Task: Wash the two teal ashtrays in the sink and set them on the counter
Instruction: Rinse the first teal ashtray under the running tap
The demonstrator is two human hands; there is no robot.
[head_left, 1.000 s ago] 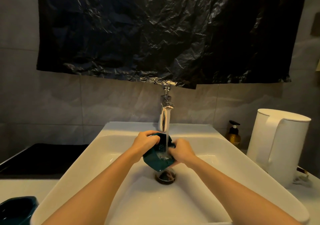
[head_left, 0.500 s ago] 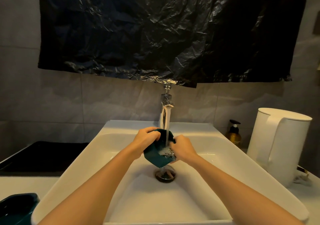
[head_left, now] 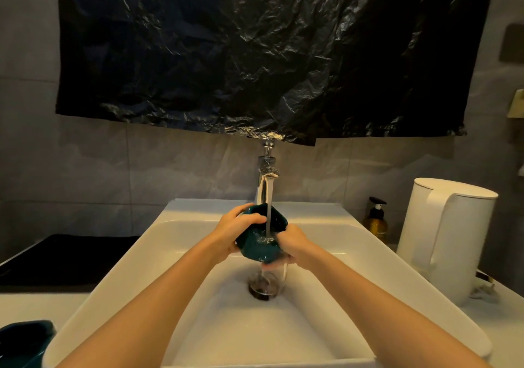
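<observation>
A black plastic sheet hangs above our white sink; a white kettle stands on the counter to its right. Under the stream from the faucet we hold one teal ashtray tilted, left grip curled over its rim, right grip curled round its lower side. The second ashtray sits on the counter, left.

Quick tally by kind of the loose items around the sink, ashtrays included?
Teal ashtrays: 2, the held ashtray under the running water and the counter ashtray at lower left
White kettle: 1
Amber pump bottle: 1
Total: 4
</observation>
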